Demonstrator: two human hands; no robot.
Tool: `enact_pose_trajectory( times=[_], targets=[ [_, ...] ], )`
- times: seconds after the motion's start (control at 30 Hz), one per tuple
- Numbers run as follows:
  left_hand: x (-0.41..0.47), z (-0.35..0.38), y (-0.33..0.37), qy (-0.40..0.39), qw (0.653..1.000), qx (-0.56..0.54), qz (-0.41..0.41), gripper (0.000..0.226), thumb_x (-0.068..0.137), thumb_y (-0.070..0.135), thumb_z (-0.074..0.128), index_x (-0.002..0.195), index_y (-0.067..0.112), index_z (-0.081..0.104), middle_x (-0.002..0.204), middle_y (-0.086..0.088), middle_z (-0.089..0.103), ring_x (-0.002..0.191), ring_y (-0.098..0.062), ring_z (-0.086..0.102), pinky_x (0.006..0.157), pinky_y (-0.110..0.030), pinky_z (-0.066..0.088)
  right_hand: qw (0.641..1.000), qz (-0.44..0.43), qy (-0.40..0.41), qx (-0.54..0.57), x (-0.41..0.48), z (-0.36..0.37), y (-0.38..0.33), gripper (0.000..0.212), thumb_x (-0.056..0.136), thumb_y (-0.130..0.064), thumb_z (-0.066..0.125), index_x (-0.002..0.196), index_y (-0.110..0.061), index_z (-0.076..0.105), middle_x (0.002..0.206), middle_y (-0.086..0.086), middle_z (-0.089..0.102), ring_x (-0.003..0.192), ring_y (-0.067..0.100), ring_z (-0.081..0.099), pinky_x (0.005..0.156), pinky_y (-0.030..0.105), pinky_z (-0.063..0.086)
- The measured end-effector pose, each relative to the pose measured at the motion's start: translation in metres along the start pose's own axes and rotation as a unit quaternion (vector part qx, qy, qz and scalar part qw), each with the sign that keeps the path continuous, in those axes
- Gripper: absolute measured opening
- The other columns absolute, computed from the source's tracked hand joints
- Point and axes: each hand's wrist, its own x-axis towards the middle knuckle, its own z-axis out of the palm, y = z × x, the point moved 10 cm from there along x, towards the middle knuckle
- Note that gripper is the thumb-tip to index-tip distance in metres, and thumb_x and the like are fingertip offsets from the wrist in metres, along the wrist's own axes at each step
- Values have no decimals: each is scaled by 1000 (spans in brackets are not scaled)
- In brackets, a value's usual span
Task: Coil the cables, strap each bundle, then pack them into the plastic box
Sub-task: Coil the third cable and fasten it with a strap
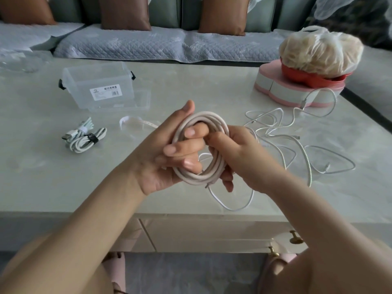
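Right now both hands hold one pale coil [200, 149] above the table [212, 85], near its front edge. The left hand [167, 153] is closed on the coil's left side, its fingers [194, 132] hooked through the middle and the thumb pressed outside the loops. The right hand [231, 153] is closed on the right side, pinching the turns together. A thinner white tail [233, 205] hangs from the coil's lower end and loops onto the table.

Judging by its round, even loops, this cable is light but springy: let go and the turns will likely fan open. It looks smooth, so loops could slide over one another. The best hold is across all turns at once, on one side, leaving the opposite side free for a strap. The tail end near the connector is the weak spot; it should not be bent sharply.

Two strapped bundles [84, 137] lie at left, near the box [101, 85], which stands open and seems to hold no cables. A strap [135, 122] lies between box and hands. Loose cables [297, 141], thin and limp, sprawl at right.
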Motion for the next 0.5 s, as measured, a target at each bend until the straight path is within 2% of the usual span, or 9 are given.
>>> enact_pose_trajectory(
  times=[0.07, 0.13, 0.17, 0.23, 0.33, 0.37, 0.43, 0.5],
  targets=[
    [-2, -14, 5, 116, 988, 101, 19, 46, 88, 49, 45, 61, 13, 50, 39, 0, 46, 24, -7, 30, 51, -22, 51, 1000, 11, -8, -20, -2, 0, 1, 29, 94, -5, 39, 65, -7, 40, 42, 6, 37, 31, 17, 37, 29, 22, 36],
    [-13, -32, 19, 258, 928, 266, 48, 47, 81, 55, 41, 57, 15, 44, 42, -1, 42, 29, -9, 37, 53, -24, 51, 998, 21, -11, -64, -4, -3, 3, 25, 94, -6, 38, 69, -5, 41, 43, 9, 39, 33, 20, 40, 30, 24, 39],
    [-17, -35, 24, 292, 895, 332, 54, 48, 80, 57, 40, 58, 14, 43, 45, -3, 45, 34, -11, 41, 57, -26, 52, 996, 26, -11, -90, -4, -5, 4, 23, 93, -6, 38, 70, -4, 43, 43, 10, 41, 34, 22, 43, 31, 25, 40],
    [-21, -37, 30, 325, 854, 400, 67, 52, 83, 58, 37, 61, 12, 49, 51, -4, 54, 41, -15, 49, 62, -30, 53, 990, 38, -9, -138, -4, -8, 8, 22, 92, -7, 38, 71, -5, 43, 41, 9, 46, 36, 26, 47, 32, 28, 44],
    [-29, -41, 39, 380, 796, 460, 101, 54, 96, 47, 31, 73, 11, 65, 59, -3, 66, 53, -15, 63, 55, -23, 52, 980, 46, 16, -193, -2, -17, 11, 21, 90, -8, 39, 69, -7, 42, 36, 3, 48, 32, 19, 48, 32, 24, 41],
    [-29, -39, 41, 385, 788, 469, 108, 55, 98, 45, 29, 77, 12, 68, 62, -3, 68, 56, -14, 65, 54, -21, 51, 977, 47, 25, -205, -2, -21, 12, 21, 89, -9, 39, 69, -7, 41, 35, 2, 48, 30, 17, 48, 32, 22, 39],
    [-30, -36, 44, 384, 774, 493, 106, 57, 94, 54, 28, 84, 15, 69, 66, -2, 70, 63, -13, 67, 57, -20, 51, 976, 51, 30, -211, -1, -24, 13, 20, 89, -9, 39, 69, -6, 42, 35, 2, 49, 30, 18, 49, 33, 22, 40],
    [-31, -33, 47, 380, 729, 561, 99, 57, 83, 70, 41, 90, 19, 67, 74, 0, 70, 67, -10, 66, 62, -24, 52, 974, 53, 35, -217, -1, -25, 14, 20, 90, -11, 39, 71, -6, 43, 37, 4, 51, 31, 20, 53, 34, 21, 41]
  ],
)
